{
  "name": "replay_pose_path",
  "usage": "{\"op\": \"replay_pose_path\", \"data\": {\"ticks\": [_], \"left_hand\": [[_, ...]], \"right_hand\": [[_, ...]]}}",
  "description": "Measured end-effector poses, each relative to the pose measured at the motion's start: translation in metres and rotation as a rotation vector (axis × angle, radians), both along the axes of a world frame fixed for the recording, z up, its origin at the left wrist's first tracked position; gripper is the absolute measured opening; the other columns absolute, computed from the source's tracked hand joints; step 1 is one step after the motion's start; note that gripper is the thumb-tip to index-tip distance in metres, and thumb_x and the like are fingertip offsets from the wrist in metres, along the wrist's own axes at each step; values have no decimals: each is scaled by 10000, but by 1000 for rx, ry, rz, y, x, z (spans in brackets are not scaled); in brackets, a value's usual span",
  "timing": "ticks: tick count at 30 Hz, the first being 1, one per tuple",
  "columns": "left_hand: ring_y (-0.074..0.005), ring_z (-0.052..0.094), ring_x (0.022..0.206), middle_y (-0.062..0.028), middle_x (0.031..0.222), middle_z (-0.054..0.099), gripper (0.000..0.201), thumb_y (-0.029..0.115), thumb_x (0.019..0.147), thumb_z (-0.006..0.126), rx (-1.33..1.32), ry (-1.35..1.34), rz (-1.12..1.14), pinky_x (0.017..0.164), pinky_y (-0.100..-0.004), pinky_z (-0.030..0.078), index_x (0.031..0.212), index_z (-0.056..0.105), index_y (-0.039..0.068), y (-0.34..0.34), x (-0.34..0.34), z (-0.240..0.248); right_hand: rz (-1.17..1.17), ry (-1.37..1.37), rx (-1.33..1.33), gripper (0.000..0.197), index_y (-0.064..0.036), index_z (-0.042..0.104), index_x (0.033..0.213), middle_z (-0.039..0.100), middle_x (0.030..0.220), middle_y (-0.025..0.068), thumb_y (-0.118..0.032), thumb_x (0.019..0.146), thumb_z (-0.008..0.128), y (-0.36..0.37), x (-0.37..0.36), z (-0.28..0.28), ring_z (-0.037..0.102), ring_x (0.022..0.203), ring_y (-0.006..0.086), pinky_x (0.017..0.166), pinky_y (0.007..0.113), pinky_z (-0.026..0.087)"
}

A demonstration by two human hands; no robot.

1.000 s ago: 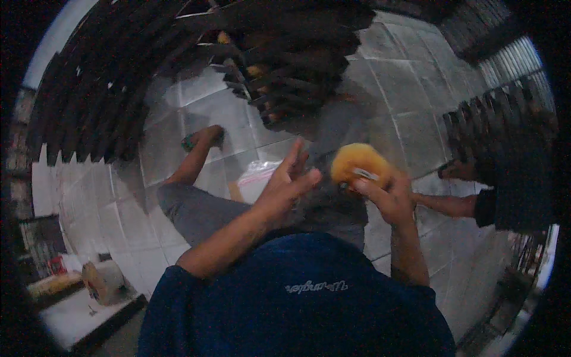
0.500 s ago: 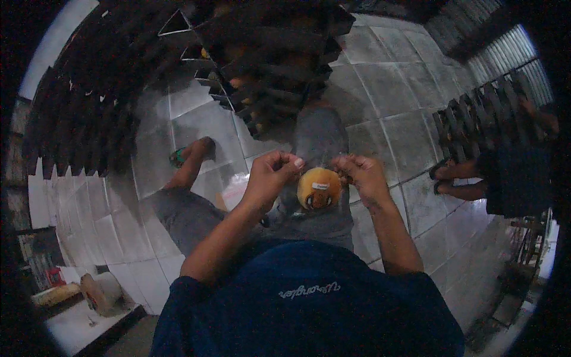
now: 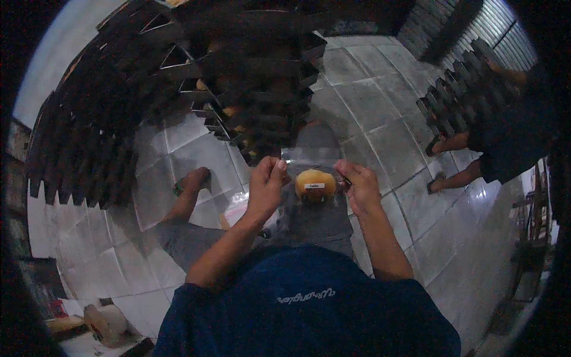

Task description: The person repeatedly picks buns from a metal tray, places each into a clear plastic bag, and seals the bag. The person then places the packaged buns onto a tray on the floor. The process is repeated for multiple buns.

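Between my hands hangs a clear plastic bag (image 3: pixel 315 156), pulled taut at its upper corners. A round golden bun-like item (image 3: pixel 310 177) with a white label and dark markings lies in the bag, over my grey-clad lap. My left hand (image 3: pixel 267 185) pinches one upper corner, thumb pressed against fingers. The other corner is pinched by my right hand (image 3: pixel 361 185). By my left forearm, a pile of clear and whitish plastic bags (image 3: pixel 238 205) rests on my lap, partly hidden by the arm.
Dark stacked racks (image 3: pixel 244 77) stand ahead, some holding yellowish round items. More dark racks (image 3: pixel 83 143) rise at left. At right, a person in dark clothes (image 3: pixel 511 131) stands beside another rack (image 3: pixel 461 89). A beige roll (image 3: pixel 107 324) sits lower left. Grey tiles (image 3: pixel 375 101) cover the floor.
The bag's top edge has been drawn wider and flatter between my hands. The bun-like item has tipped, hiding more of its dark markings. The person at right has shifted their feet apart.
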State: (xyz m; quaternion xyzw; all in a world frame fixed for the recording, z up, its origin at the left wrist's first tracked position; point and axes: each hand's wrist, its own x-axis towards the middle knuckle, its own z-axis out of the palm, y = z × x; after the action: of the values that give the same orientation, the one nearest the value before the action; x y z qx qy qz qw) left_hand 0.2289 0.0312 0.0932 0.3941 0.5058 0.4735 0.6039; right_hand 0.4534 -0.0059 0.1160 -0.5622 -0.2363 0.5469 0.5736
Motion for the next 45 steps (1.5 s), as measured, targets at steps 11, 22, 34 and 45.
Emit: {"op": "replay_pose_path", "data": {"ticks": [11,22,34,45], "left_hand": [[-139,582,846,-66,862,646,283,271,1047,618,95,260,-271,775,-333,481,1017,632,-9,-61,-41,-13],[-460,622,921,-255,1000,621,269,229,949,637,516,915,-579,805,-534,503,1043,593,-19,-71,-14,-62],[-377,645,1154,-224,1309,626,409,156,981,645,148,789,-350,921,-474,536,1355,530,37,-87,-97,-65],[-491,481,1291,-140,1464,566,309,201,818,705,555,1565,-371,1064,-670,402,1063,723,14,-108,-138,-122]], "right_hand": [[97,-246,-38,155,-17,735,800,656,817,18,-142,872,794,-66,0,-1,554,752,96,727,264,418],[64,-817,-69,211,1,735,1081,746,1015,86,-89,896,780,-69,47,-79,696,887,161,796,329,544],[661,-814,1091,446,-41,710,1231,742,1212,135,-167,821,833,81,-72,117,733,1058,241,962,382,574],[38,-1412,1601,323,-55,730,1152,741,1111,132,-159,855,802,282,-88,311,734,982,281,882,369,583]]}}
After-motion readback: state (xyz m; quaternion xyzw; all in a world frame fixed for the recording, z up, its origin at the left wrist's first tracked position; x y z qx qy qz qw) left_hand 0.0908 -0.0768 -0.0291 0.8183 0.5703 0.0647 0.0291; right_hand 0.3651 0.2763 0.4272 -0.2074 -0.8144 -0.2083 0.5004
